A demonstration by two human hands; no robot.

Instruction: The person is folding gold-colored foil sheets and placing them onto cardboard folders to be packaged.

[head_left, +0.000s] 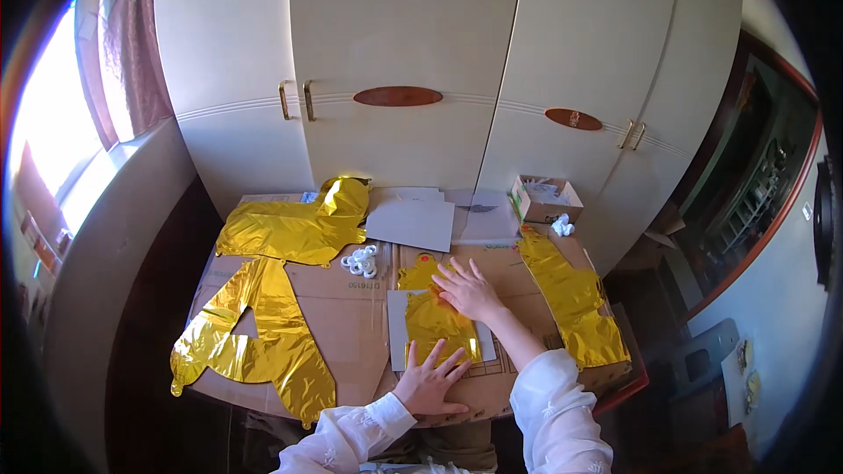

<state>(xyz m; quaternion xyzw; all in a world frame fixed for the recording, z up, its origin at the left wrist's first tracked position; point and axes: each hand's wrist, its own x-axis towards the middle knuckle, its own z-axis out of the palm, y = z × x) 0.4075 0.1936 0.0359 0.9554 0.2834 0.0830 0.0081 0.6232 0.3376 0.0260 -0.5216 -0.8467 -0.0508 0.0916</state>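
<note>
A flat, shiny gold foil balloon [435, 323] lies in front of me on a white sheet [398, 335], its upper part reaching past the sheet and showing a small red spot. My left hand [430, 384] rests at its near edge, fingers spread. Across its upper right side lies my right hand [470, 291], palm down with fingers stretched out, hiding part of the foil. Neither hand grips anything. To the left is a gold foil balloon shaped like the letter A [285, 320]. Another gold foil balloon [277, 233] lies beyond it, and one more [566, 298] is on the right.
Cardboard [351, 333] covers the work surface. White rings [361, 261] sit in a small heap near the middle. Farther back are white sheets [411, 218], an open box [549, 202] holding papers, and a crumpled white piece [563, 226]. A cream wardrobe [404, 26] stands behind.
</note>
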